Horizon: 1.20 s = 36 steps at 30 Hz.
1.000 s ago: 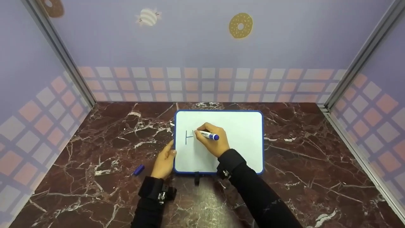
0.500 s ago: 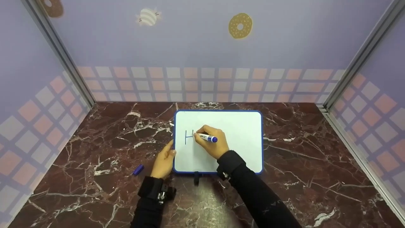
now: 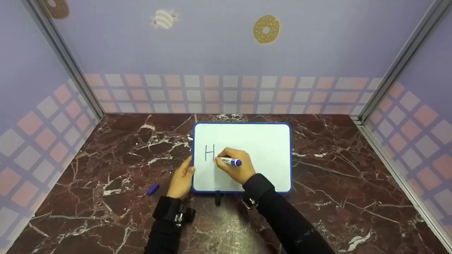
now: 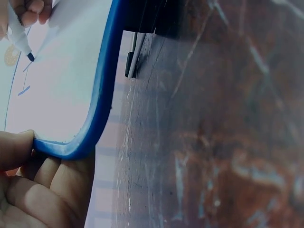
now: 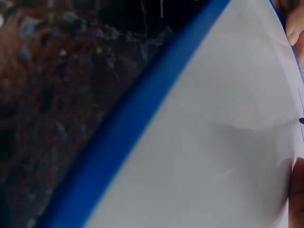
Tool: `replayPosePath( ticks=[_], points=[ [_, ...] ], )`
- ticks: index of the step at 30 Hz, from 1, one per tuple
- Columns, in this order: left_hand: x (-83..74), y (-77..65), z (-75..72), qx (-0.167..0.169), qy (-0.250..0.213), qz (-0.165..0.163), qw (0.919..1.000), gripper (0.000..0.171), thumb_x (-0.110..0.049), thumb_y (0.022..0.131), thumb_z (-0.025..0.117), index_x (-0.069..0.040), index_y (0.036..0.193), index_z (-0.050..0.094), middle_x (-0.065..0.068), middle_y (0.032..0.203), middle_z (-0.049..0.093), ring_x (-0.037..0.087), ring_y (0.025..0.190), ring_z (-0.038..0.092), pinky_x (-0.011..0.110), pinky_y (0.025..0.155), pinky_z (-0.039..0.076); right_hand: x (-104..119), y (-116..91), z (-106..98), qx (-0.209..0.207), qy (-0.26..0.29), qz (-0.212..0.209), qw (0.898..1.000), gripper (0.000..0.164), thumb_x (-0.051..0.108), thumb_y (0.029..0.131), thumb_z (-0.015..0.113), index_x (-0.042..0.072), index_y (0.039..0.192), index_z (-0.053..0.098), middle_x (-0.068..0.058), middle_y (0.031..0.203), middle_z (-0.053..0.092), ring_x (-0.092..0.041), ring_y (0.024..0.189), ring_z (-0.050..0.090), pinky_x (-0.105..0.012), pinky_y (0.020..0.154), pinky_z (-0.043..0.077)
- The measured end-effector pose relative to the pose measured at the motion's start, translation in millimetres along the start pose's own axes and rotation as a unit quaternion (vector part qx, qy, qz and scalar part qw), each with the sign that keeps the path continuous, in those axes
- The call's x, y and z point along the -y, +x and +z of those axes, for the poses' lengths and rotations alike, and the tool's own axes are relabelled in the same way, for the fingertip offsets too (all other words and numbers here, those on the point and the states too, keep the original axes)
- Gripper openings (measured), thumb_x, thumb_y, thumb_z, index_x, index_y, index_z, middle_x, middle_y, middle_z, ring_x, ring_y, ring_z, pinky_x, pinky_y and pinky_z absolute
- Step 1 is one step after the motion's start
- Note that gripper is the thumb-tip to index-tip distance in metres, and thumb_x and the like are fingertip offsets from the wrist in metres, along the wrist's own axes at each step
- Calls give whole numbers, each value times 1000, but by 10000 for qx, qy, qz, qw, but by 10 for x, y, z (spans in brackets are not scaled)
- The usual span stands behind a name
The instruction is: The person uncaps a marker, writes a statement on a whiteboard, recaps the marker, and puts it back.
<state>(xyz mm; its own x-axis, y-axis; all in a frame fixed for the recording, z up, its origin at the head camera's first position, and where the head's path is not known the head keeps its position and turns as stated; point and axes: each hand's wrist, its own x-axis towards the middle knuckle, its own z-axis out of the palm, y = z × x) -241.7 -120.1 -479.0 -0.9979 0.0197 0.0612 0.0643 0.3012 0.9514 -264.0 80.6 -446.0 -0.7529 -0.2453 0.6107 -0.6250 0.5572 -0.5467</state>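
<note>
A small whiteboard (image 3: 265,144) with a blue frame is propped up on the marble-patterned table in the head view. My left hand (image 3: 180,181) grips its left edge, thumb over the front and fingers behind, as the left wrist view confirms at the blue frame (image 4: 102,85). Between thumb and fingers, my right hand (image 3: 240,165) pinches a white marker (image 3: 227,161) with a blue end. Its dark tip (image 4: 31,57) touches the board surface in the left wrist view. Beside the tip is a blue letter H (image 3: 209,152) on the board's left part.
A blue marker cap (image 3: 153,189) lies on the dark red table (image 3: 116,158), left of my left hand. Under the board's lower edge juts a short black piece (image 3: 218,198), seemingly a stand. Patterned walls (image 3: 229,53) enclose the back and sides.
My right hand has moved the marker downward, drawing the right vertical stroke of the H longer. My left hand keeps its hold on the board's edge.
</note>
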Motion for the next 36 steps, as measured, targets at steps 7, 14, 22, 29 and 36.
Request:
replayPosePath(
  ticks=[7, 14, 22, 29, 36],
  points=[
    [5, -2, 0, 82, -171, 32, 9998, 49, -5, 103, 40, 6, 150, 30, 35, 144, 42, 46, 134, 44, 55, 111, 38, -1, -44, 13, 49, 85, 15, 10000, 7, 14, 84, 71, 8, 80, 71, -4, 79, 75, -13, 65, 67, -23, 57, 52],
    [25, 9, -5, 32, -120, -19, 9999, 49, -4, 102, 41, 5, 150, 31, 35, 144, 43, 47, 134, 43, 56, 112, 36, -21, -11, -6, -128, 587, 288, 9978, 6, 12, 85, 70, 7, 81, 69, -7, 81, 75, -12, 65, 66, -19, 57, 50],
    [10, 5, 6, 107, -329, -43, 9994, 49, -3, 103, 39, 6, 150, 30, 32, 150, 36, 47, 136, 40, 55, 114, 34, -32, 9, -25, -290, 461, 318, 9980, 6, 12, 84, 72, 7, 80, 70, -7, 78, 74, -12, 61, 63, -19, 55, 48],
    [7, 6, 12, 78, -181, -65, 9998, 49, -4, 103, 40, 5, 150, 30, 31, 150, 37, 46, 136, 41, 54, 114, 35, -21, -1, -18, -247, 402, 272, 9985, 6, 13, 85, 71, 7, 82, 71, -7, 80, 75, -13, 63, 66, -20, 56, 50],
    [16, 7, 2, 66, -152, 25, 9999, 48, -4, 102, 40, 5, 150, 32, 30, 150, 38, 46, 137, 40, 55, 115, 33, -31, -9, 2, -223, 150, 99, 9996, 6, 12, 84, 71, 7, 81, 70, -6, 79, 75, -13, 62, 65, -21, 55, 50]
  ],
)
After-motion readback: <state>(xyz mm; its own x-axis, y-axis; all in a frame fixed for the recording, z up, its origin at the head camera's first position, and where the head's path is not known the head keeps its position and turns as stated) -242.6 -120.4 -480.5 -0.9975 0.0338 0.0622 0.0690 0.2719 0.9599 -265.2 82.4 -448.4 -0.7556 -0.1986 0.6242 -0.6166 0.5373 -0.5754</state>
